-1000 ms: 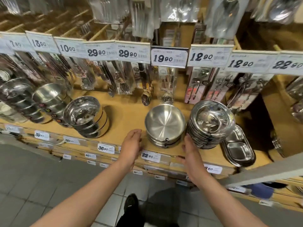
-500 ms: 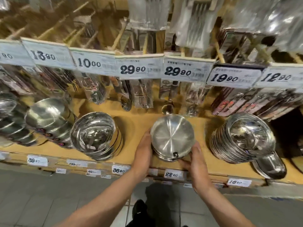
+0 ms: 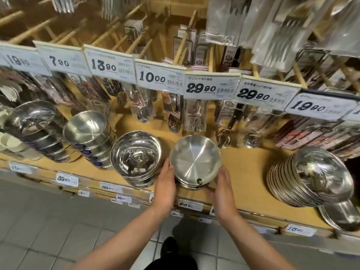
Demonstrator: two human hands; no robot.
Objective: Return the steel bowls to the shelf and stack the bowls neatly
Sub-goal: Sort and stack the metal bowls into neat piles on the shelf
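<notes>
The brushed steel bowl (image 3: 195, 155) tops a short stack of like bowls at the front edge of the wooden shelf (image 3: 241, 172), between the two hands. The left hand (image 3: 165, 184) presses its curled fingers against the stack's left side; the right hand (image 3: 224, 188) cups the right side from below the rim, so both hands grip the stack. Just left stands a stack of polished bowls (image 3: 136, 154), almost touching. Farther right, well apart, a tilted pile of shallow plates (image 3: 311, 178) leans on the shelf. Price tags (image 3: 159, 78) hang above.
</notes>
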